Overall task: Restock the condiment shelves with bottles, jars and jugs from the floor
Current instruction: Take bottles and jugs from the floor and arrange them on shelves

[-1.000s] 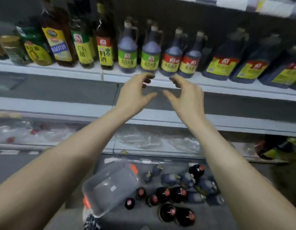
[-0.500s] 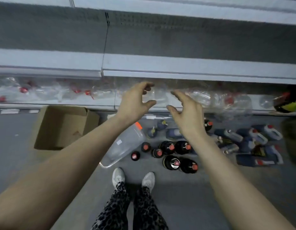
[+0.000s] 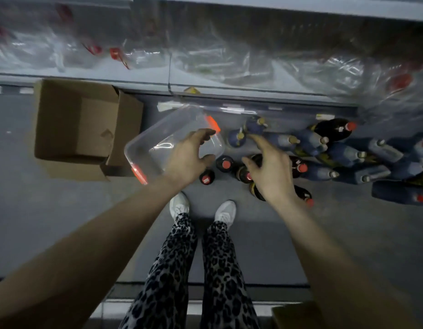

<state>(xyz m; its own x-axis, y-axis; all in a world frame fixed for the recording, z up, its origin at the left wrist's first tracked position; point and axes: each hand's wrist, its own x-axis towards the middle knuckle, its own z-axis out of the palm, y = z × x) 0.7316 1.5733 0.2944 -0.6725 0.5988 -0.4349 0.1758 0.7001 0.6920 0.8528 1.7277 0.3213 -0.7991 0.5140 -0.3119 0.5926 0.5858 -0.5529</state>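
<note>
Head view, looking straight down.

Left hand [image 3: 188, 160]: extended over the floor [image 3: 51, 210], fingers spread and loosely curved, wide, holding nothing. In the frame it overlaps the near right part of a clear plastic container [image 3: 158, 136] with orange clips; contact cannot be determined.

Right hand [image 3: 273, 174]: extended to the right of the left hand, fingers spread and slightly curved, wide, holding nothing. It is positioned above the bottles on the floor and does not visibly touch any of them.

Task items, all on the floor:
- Dark bottles [image 3: 225, 163] with red caps stand in a cluster between and beneath the two hands; the right hand hides several of them in part.
- Blue jugs [image 3: 311, 142] lie on their sides in a pile to the right, reaching the right edge of the frame. Two more stand just right of the container.
- One dark bottle [image 3: 333, 128] lies on its side at the far edge of the pile.

Surroundings:
- An open cardboard box [image 3: 70, 124] stands on the floor to the left, just beside the container.
- The bottom shelf [image 3: 139, 77] runs across the far side and carries crumpled clear plastic wrap [image 3: 224, 55].
- White shoes [image 3: 225, 211] and patterned trousers [image 3: 220, 257] are visible near centre.
</note>
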